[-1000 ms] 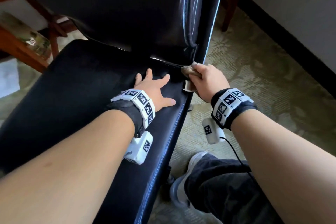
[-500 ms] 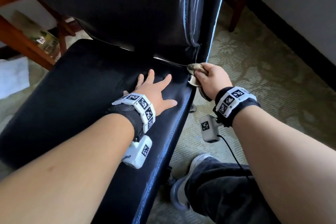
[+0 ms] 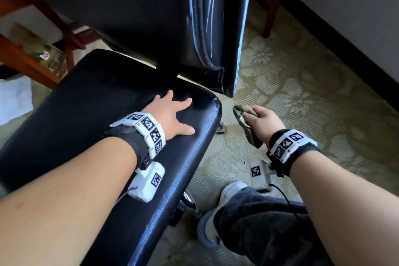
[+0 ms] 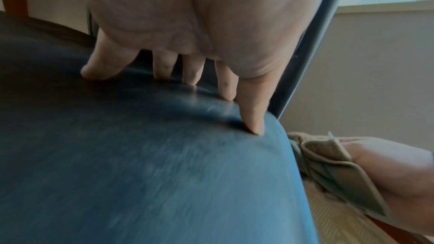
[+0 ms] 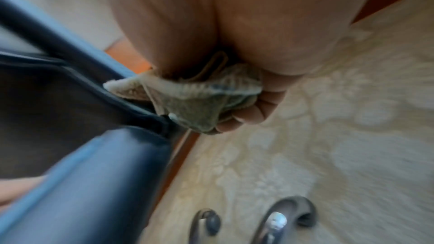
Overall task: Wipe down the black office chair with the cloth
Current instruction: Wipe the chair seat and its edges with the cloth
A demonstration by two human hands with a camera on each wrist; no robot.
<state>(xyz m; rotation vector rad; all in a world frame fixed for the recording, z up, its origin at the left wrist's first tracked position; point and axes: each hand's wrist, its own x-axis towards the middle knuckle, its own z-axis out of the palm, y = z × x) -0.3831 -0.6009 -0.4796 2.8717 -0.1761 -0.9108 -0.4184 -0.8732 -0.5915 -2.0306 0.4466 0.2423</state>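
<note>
Left hand (image 3: 172,117) lies spread, pressing the seat (image 3: 86,114) at its far right corner. Right hand (image 3: 262,123) bunches the cloth (image 3: 246,124) just off the seat's right edge, clear of the chair. Mid-wipe, between strokes; judged next: cloth onto the backrest (image 3: 151,17) or edge.

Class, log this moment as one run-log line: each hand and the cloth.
left hand: flat on chair seat | right hand: grips cloth | cloth: beside seat edge, off the chair

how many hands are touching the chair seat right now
1. The left hand rests flat on the seat near its back right corner. The right hand grips the cloth beside the seat, off it.
</note>
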